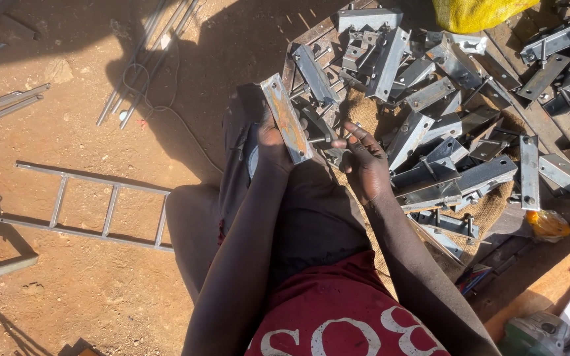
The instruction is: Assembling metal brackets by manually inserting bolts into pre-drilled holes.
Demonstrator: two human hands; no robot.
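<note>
Landmark: the pile of galvanized steel brackets (443, 125), heaped on a piece of burlap sacking (489, 207), is taken as the reference for all places.
Left hand: the left hand (273, 146) is seen just left of the pile, closed around the lower end of a flat metal plate (286, 117).
Flat metal plate: it is held tilted, its upper end pointing away from the person; rust-coloured patches and a hole near each end are shown on its face. It is kept at the pile's left edge, over the person's knee.
Right hand: the right hand (364, 163) is seen at the pile's near-left edge, fingers partly curled and the forefinger stretched toward the plate. A small dark piece appears at the fingertips; whether it is gripped cannot be told.
Brackets: many are fitted with bolts and lie crossed over one another.
Yellow sack (476, 12): placed at the far edge of the pile.
Ladder-like metal frame (94, 204): laid on the red earth, well apart from the pile on its left.
Steel rods (141, 60): laid on the ground far left of the pile.
Green power tool (542, 335): seen nearer the person than the pile, to its right.
</note>
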